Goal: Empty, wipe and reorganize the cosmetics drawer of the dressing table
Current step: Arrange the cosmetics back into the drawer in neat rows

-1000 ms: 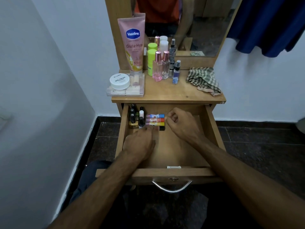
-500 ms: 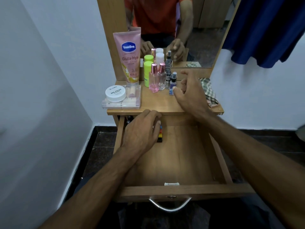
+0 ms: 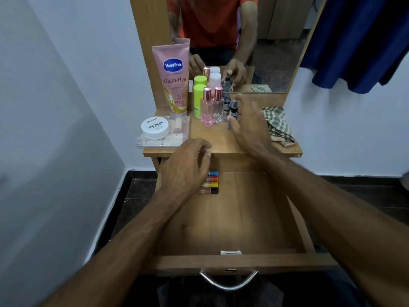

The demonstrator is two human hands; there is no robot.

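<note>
The wooden drawer (image 3: 243, 218) is pulled out, its floor mostly bare. Several small tubes with coloured caps (image 3: 213, 182) lie at its back left. My left hand (image 3: 186, 169) hovers over them near the table edge, fingers loosely curled, with nothing seen in it. My right hand (image 3: 250, 127) is up on the tabletop (image 3: 217, 142). Its thumb and fingers curve around a small dark spray bottle (image 3: 232, 108) without clearly closing on it. Other small spray bottles stand just behind it.
On the tabletop stand a pink Vaseline tube (image 3: 173, 80), a white nail-polish jar (image 3: 155, 127) on a clear box (image 3: 177, 136), a green bottle (image 3: 199, 100) and two pink-capped perfume bottles (image 3: 207, 107). A checked cloth (image 3: 278, 127) lies at the right. Blue fabric (image 3: 358, 41) hangs at the far right.
My right hand has left the drawer and risen to the small spray bottles on the tabletop. My left hand has lifted from the drawer floor toward the table edge.
</note>
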